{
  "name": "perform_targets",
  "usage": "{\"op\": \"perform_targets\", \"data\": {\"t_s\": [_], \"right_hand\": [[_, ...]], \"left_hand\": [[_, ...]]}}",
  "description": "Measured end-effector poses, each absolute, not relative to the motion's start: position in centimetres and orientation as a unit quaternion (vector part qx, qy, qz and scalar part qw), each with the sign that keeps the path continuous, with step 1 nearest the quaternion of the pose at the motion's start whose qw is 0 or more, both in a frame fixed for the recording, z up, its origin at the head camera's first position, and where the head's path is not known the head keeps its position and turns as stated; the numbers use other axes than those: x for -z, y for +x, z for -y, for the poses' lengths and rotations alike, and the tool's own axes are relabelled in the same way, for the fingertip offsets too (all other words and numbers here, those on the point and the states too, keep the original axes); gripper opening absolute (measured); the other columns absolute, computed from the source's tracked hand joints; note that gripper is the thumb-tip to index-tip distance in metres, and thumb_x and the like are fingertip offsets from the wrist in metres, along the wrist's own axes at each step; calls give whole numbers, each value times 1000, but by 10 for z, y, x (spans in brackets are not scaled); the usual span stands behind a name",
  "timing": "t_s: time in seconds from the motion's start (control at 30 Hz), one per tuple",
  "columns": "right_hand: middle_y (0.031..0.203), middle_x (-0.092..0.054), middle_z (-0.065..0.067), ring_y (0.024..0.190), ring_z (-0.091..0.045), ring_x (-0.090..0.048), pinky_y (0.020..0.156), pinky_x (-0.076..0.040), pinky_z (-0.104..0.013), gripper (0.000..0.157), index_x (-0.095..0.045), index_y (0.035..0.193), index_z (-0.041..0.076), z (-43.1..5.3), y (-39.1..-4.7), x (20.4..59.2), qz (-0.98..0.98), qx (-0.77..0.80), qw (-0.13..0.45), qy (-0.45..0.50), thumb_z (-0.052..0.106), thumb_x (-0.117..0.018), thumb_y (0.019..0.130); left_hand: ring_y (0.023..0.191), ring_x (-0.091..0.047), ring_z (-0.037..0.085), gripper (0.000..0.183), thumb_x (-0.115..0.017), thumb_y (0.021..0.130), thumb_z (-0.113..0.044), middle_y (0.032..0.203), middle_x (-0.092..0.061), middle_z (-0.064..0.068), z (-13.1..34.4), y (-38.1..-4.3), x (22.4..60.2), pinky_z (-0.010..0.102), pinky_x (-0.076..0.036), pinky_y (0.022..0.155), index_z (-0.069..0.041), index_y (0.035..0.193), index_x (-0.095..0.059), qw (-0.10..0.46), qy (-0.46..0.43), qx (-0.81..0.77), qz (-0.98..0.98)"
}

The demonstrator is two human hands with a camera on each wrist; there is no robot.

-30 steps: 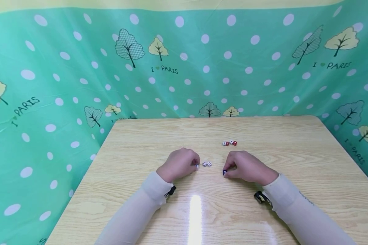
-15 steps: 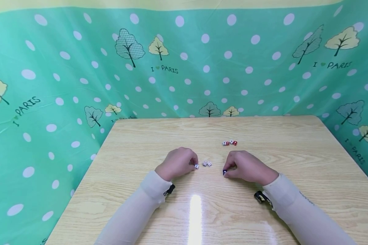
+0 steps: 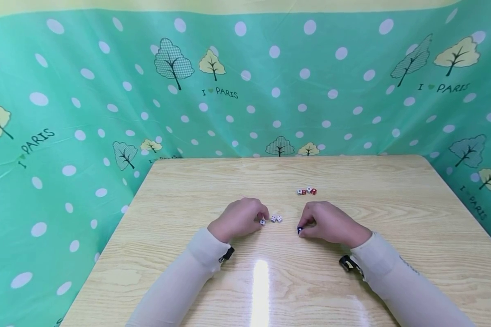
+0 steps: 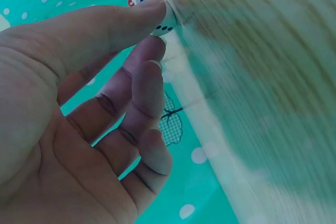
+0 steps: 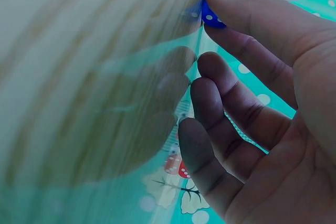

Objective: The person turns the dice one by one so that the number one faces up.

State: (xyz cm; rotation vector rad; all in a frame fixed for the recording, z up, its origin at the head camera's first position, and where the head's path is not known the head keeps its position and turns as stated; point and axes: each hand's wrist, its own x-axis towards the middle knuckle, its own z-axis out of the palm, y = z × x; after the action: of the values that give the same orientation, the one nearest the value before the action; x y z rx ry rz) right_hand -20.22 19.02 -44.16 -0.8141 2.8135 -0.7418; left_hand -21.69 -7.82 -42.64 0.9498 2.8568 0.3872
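Note:
In the head view my left hand (image 3: 241, 219) is at a small white die (image 3: 263, 222) on the table, with thumb and index finger curled about it. The left wrist view shows the thumb tip touching this white die (image 4: 167, 23); the index fingertip's contact is mostly hidden. Just right of it, two more white dice (image 3: 273, 219) stand close together. My right hand (image 3: 329, 222) pinches a blue die (image 3: 300, 230) at the tabletop between thumb and index finger. White pips show on that blue die (image 5: 211, 17) in the right wrist view, where the other fingers are loosely curled.
Farther back on the wooden table (image 3: 212, 181), white dice (image 3: 299, 192) and red dice (image 3: 313, 191) form a short row. A green dotted cloth (image 3: 245, 109) hangs behind the table and along its sides. A bright reflection lies on the near tabletop.
My left index finger draws back from the white die, then reaches over to its right side. The white die has turned slightly between the frames. My right hand and the blue die stay put.

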Motion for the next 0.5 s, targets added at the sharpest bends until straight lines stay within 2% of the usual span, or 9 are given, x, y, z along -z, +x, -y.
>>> {"op": "perform_targets", "data": {"t_s": [0.2,0.5], "right_hand": [[81,-59,15,72,-1,-54,67,-47,-21,12,-72,77,33,-190,-202,442,-929,247,57,-270,29,-83,72],[81,-59,15,72,-1,-54,67,-47,-21,13,-72,77,33,-191,-202,442,-930,246,57,-269,29,-83,72]], "left_hand": [[75,-55,3,14,-75,80,-16,86,-66,-13,78,-217,428,25,-48,67,-27,89,-74,43,323,-117,-938],[82,-60,2,9,-74,82,-24,89,-67,-16,82,-221,429,26,-50,74,-28,90,-73,52,320,-125,-938]]}}
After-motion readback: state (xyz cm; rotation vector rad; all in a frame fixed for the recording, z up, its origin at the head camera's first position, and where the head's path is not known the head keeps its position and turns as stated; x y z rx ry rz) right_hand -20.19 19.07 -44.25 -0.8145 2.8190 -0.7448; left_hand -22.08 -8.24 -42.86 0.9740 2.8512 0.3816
